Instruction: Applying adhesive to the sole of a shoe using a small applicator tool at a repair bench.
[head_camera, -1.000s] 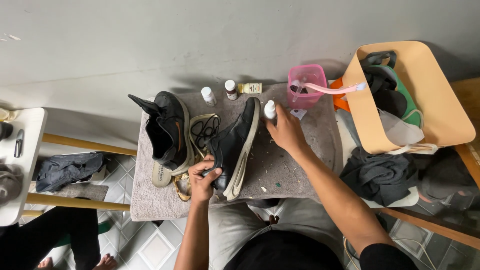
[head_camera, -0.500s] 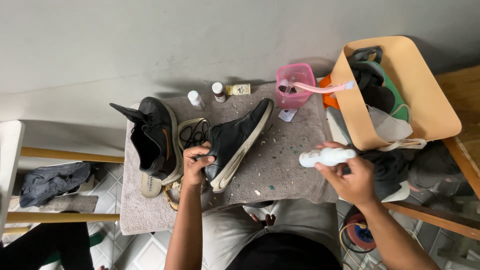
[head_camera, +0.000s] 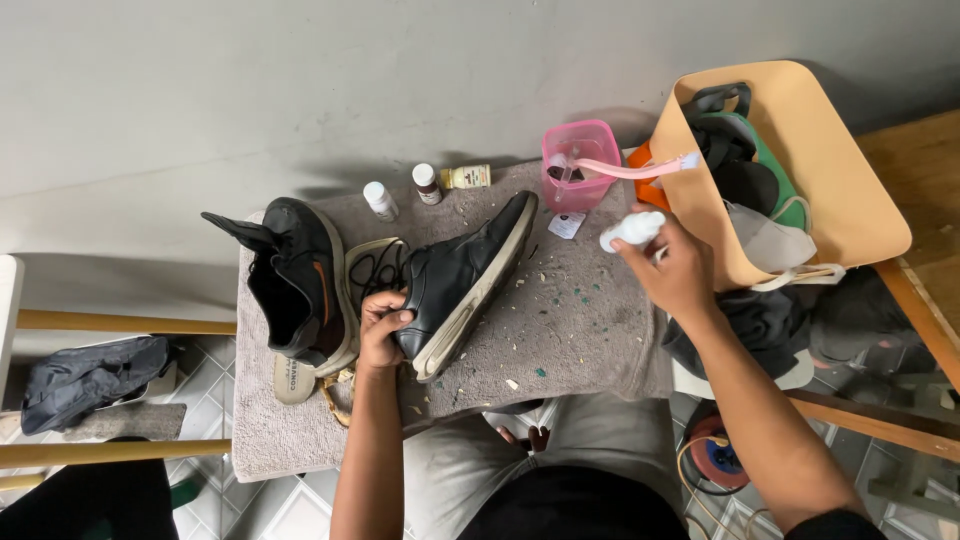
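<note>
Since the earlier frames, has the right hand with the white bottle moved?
Yes. The right hand carried the white bottle from the black shoe's toe rightward, and now holds it beside the tan basket, below the pink cup.

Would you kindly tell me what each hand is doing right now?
Left hand: closed on the black shoe.
Right hand: closed on a small white bottle.

Soft, even daylight, fairly bright. Faint shadows fall on the wall (head_camera: 300, 90) behind the table's (head_camera: 590, 330) far edge. Sharp focus throughout; slight bending toward the corners.
</note>
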